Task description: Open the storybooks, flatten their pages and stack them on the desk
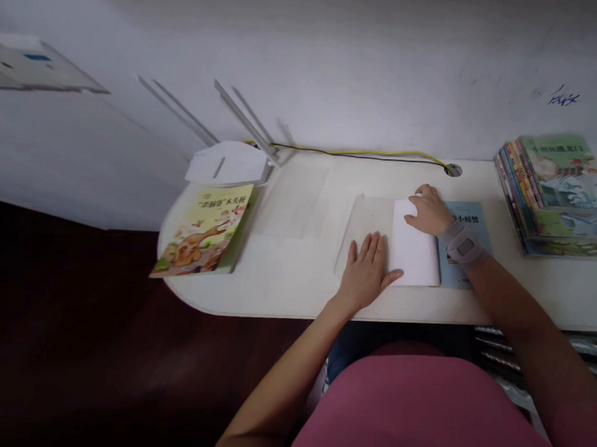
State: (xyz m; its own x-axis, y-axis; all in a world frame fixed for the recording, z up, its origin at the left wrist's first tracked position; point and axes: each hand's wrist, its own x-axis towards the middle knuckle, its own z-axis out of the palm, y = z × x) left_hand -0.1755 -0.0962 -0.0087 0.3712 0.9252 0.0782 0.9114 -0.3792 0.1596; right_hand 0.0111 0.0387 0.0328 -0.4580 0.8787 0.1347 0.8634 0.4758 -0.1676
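A book lies opened face down on the desk, its blue cover (466, 219) on the right and a white inner leaf (416, 263) folded out to the left. A clear plastic book cover (366, 217) spreads out left of the leaf. Flat on this plastic, fingers stretched, rests my left hand (365, 270), its thumb reaching the leaf's lower left edge. My right hand (428, 211) has its fingers bent round the top of the white leaf; its fingertips are partly hidden. A grey band is on the right wrist.
A yellow-green picture book (205, 235) overhangs the white desk's (269, 295) left end, by a white router (229, 164) with antennas. Clear plastic sheets (294, 203) lie mid-desk. Yellow and black cables (357, 152) run to a hole. A book stack (560, 190) stands right.
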